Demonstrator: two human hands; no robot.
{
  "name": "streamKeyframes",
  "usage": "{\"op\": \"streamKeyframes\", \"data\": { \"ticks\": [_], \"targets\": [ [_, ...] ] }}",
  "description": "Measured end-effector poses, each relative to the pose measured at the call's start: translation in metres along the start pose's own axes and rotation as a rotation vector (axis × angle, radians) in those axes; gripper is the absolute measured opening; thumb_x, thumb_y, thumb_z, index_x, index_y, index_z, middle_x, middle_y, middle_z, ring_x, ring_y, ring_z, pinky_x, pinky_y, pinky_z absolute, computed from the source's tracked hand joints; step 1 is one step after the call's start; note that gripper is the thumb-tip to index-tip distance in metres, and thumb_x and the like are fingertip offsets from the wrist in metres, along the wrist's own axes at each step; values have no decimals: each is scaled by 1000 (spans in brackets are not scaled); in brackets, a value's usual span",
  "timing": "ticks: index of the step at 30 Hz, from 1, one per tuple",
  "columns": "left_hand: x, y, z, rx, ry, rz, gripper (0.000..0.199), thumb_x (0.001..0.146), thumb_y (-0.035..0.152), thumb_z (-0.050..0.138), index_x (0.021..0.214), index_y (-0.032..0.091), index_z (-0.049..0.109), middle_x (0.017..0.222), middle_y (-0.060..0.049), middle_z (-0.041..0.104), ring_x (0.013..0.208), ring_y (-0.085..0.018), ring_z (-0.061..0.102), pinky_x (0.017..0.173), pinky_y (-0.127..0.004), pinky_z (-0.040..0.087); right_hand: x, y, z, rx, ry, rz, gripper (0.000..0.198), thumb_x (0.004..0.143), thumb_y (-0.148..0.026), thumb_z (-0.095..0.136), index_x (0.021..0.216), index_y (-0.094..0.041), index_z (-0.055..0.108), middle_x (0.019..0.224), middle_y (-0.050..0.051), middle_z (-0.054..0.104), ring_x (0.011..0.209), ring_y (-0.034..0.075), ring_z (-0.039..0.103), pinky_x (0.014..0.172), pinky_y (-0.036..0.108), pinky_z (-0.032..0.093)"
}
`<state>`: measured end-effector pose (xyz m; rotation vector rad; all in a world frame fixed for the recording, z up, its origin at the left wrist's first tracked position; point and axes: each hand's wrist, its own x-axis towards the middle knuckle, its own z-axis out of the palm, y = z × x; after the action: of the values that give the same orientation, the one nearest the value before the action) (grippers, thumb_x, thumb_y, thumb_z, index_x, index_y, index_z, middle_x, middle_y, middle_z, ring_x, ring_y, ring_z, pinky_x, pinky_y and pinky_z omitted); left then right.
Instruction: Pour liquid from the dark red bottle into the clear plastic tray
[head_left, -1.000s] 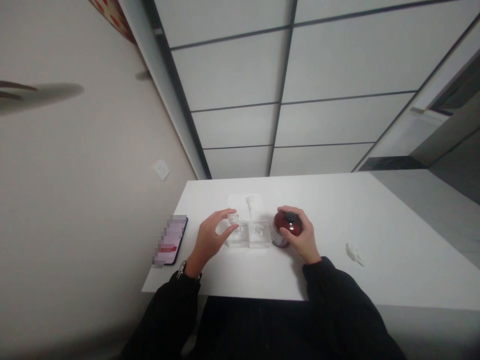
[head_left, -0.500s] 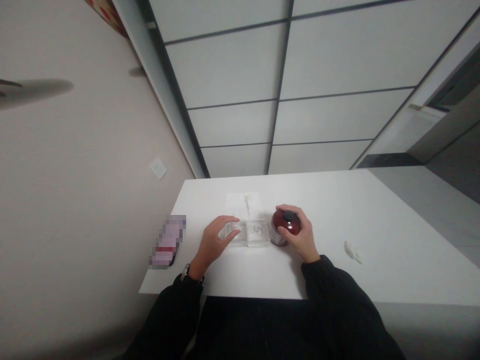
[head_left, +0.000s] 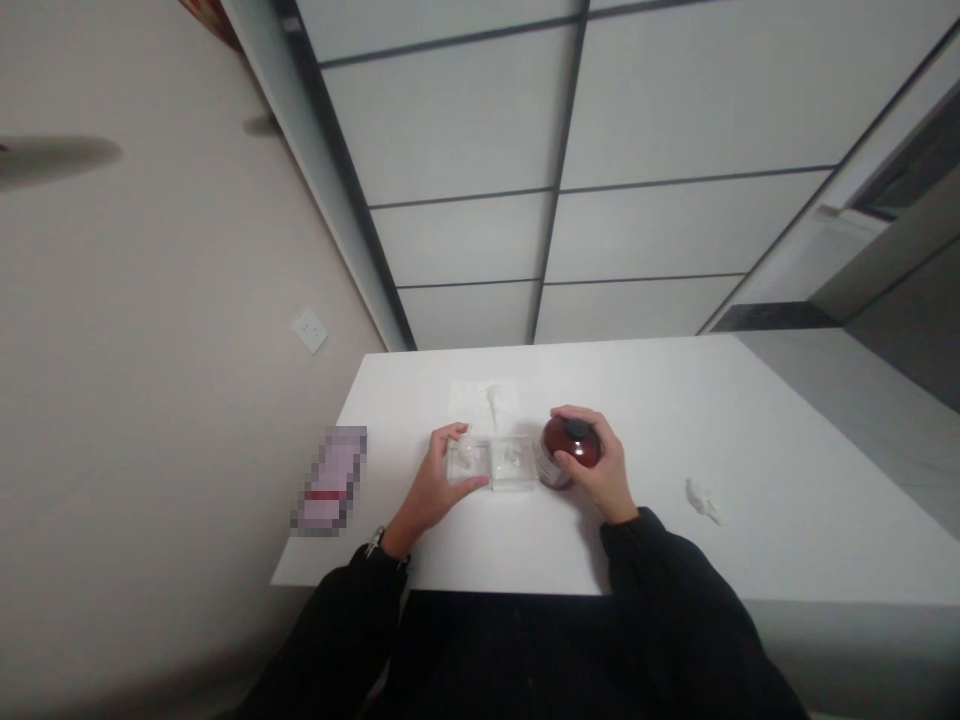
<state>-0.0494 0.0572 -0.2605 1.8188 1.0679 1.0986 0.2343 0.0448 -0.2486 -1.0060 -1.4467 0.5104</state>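
A clear plastic box (head_left: pixel 513 487) with two square halves side by side lies on the white table in front of me. Something small and whitish or clear shows in each half, too faint to name. My left hand (head_left: pixel 435 482) spans the left half, thumb along its near edge and fingers at its far edge. Just right of the box stands a dark red-brown bottle (head_left: pixel 564 436) with a black cap and a pale label. My right hand (head_left: pixel 604 470) is wrapped round the bottle from the right, thumb and fingers on opposite sides.
Behind the box, a white sheet (head_left: pixel 461 398) carries a thin white stick-like piece (head_left: pixel 493 398). A crumpled white scrap (head_left: pixel 702 500) lies to the right. A pixelated pinkish object (head_left: pixel 330 482) sits at the table's left edge, near the wall with a socket (head_left: pixel 310 330).
My left hand has come down from above the box's left half and now fits round its edges. The right hand has stayed on the bottle. The view has shifted slightly.
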Motion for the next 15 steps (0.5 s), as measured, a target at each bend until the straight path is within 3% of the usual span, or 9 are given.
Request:
{"op": "streamKeyframes", "data": {
  "ticks": [7,11,15],
  "targets": [
    [2,11,-4,59,-72,-26,57,88,40,84,135,26,56,143,-12,59,141,-33,53,125,-57,38,0,0,0,-1,-1,-8,43,88,-52,80,122,-28,69,121,9,76,116,32,71,102,50,56],
    [3,12,-5,66,-117,-10,44,89,41,83,125,25,62,149,-12,56,146,-34,48,127,-56,34,-1,1,0,2,3,-10,44,88,-53,80,122,-27,69,121,9,76,116,32,70,102,51,56],
    [3,11,-4,-15,-100,-23,62,88,42,84,138,26,51,154,-15,52,148,-35,48,126,-59,35,-1,0,0,8,5,-12,43,88,-52,80,122,-27,69,121,9,75,116,32,70,102,51,55]
  ]
}}
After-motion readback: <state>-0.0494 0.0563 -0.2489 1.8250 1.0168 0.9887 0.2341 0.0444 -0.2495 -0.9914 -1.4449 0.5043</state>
